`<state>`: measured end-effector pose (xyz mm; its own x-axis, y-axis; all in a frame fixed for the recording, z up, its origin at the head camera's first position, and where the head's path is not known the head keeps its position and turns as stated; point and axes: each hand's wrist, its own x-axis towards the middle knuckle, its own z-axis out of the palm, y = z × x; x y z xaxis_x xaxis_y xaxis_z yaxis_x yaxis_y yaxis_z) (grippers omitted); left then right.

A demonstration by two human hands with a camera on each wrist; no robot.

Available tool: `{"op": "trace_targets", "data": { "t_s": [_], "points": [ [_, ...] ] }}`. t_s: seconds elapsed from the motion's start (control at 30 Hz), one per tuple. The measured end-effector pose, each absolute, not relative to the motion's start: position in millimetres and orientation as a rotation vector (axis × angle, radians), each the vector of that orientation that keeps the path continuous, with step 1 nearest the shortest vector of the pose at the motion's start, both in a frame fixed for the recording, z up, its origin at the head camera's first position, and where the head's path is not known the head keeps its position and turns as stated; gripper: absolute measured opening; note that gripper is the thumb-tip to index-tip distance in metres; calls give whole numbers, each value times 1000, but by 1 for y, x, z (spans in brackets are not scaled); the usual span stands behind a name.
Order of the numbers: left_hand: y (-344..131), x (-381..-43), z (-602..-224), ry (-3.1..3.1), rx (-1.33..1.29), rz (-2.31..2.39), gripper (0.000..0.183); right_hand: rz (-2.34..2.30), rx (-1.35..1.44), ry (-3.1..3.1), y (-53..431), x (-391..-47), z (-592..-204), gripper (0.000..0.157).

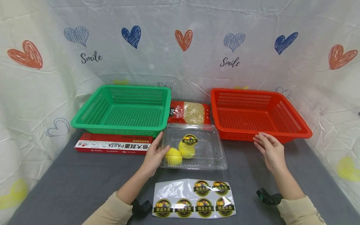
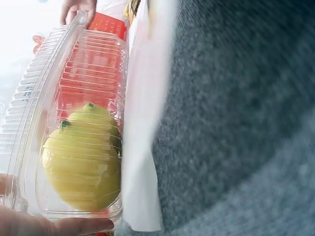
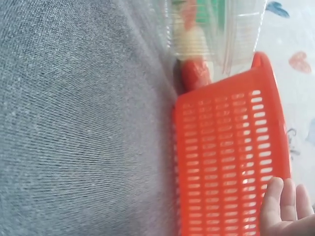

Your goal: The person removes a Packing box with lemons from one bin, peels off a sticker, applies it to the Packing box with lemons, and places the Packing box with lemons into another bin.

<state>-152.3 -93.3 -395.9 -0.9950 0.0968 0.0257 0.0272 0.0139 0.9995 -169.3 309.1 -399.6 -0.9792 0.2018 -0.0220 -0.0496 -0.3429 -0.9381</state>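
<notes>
A clear plastic clamshell container (image 1: pixel 206 157) lies on the grey table with two yellow lemons (image 1: pixel 173 157) inside at its left. A round black-and-gold fruit label (image 1: pixel 190 140) sits on its lid. My left hand (image 1: pixel 153 154) holds the container's left end, thumb at the lid's front and fingers at the side. The left wrist view shows the lemons (image 2: pixel 83 167) through the ribbed wall. Over by the red basket's (image 1: pixel 230 135) front rim is my right hand (image 1: pixel 271 151), fingers loosely bent with nothing in them. Whether it touches the rim I cannot tell.
A sheet of labels (image 1: pixel 174 190) lies in front of the container. Behind it is a red bag of pasta (image 1: pixel 194 112). At the left stand a green basket (image 1: pixel 121 131) and a red-and-white pasta box (image 1: pixel 112 144). A printed cloth (image 1: pixel 157 56) hangs behind.
</notes>
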Motion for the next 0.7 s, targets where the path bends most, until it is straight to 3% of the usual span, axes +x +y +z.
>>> {"op": "trace_targets", "data": {
  "t_s": [0.23,0.7],
  "points": [
    [-94,-151,-394,2207,136,2165,62,2702,-301,-1476,297,-151,-371,9],
    [-99,-137,-383,2222,81,2098,63,2848,-433,-1280,308,-158,-376,17]
  ]
}}
